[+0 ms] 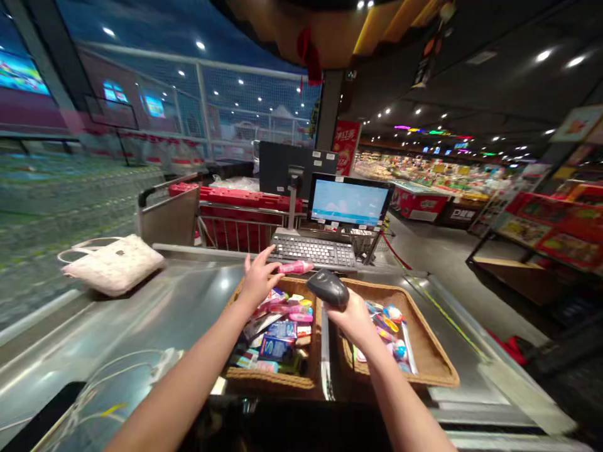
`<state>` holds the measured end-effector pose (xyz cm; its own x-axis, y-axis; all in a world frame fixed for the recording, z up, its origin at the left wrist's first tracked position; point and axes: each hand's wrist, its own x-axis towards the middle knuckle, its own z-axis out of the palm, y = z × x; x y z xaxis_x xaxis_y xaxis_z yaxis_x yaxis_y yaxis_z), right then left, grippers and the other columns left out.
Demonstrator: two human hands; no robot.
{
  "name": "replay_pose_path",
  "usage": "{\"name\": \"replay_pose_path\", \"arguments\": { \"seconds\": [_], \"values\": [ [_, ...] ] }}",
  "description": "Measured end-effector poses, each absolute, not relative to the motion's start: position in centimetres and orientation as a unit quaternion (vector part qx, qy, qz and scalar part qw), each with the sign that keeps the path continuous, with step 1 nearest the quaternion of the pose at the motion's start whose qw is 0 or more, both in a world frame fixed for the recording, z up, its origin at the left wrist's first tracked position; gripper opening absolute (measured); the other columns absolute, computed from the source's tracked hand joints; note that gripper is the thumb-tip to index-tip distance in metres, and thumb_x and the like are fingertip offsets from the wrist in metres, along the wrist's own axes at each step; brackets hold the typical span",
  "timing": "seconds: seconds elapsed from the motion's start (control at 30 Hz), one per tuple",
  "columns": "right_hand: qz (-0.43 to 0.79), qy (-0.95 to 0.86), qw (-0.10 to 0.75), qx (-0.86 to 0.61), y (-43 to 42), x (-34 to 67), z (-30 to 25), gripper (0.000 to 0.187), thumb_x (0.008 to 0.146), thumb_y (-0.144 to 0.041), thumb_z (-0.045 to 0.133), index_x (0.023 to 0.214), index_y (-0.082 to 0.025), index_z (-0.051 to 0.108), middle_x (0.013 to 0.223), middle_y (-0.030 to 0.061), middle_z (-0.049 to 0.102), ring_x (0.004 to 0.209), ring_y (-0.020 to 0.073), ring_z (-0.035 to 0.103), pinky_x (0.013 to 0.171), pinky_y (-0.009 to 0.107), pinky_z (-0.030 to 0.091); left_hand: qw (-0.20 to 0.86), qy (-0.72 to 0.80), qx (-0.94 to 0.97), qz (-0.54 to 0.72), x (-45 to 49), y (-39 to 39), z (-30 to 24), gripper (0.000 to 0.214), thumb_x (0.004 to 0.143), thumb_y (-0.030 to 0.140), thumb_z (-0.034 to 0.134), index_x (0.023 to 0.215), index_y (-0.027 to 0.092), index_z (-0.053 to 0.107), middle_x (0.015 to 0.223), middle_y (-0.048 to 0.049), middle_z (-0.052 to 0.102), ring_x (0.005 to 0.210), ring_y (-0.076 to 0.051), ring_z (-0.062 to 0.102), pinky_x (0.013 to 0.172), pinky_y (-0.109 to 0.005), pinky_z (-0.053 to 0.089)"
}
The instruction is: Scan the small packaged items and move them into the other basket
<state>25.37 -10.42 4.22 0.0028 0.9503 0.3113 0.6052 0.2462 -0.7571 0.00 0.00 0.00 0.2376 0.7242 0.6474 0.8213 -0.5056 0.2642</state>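
My left hand [258,280] reaches over the far edge of the left wicker basket [268,379], just in front of the black keyboard [315,250]. A slim pink tube-shaped item [296,268] is pinched at its left end by thumb and fingers, while other fingers are spread. My right hand [354,316] is closed around a black handheld barcode scanner [327,287], whose head points left towards the pink item. Small packets, including dark blue boxes [277,346] and pink items, fill the left basket. The right wicker basket [431,351] holds several small colourful goods along its left side.
A lit monitor [349,201] stands behind the keyboard, with a dark screen back [292,168] beside it. On the metal counter [198,285] at left lie a white handbag [115,263], pale cables and a black flat object [49,414]. A shopping cart [235,229] stands beyond.
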Motion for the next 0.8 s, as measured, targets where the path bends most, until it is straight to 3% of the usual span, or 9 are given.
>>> {"name": "replay_pose_path", "arguments": {
  "seconds": [0.8],
  "values": [
    [0.218, -0.667, 0.409, -0.583, -10.4, 25.6, 2.3, 0.011, 0.068, -0.024, 0.06, 0.077, -0.017, 0.062, 0.076, 0.0029, 0.067, 0.072, 0.0202, 0.063, 0.067, 0.029, 0.047, -0.05, -0.542, -0.808, -0.225, -0.1, 0.9, -7.9, 0.02, 0.086, 0.034, 0.059, 0.097, 0.025, 0.073, 0.148, -0.0092, 0.045, 0.132, -0.031, 0.045, 0.112, -0.067, 0.015]
  ]
}}
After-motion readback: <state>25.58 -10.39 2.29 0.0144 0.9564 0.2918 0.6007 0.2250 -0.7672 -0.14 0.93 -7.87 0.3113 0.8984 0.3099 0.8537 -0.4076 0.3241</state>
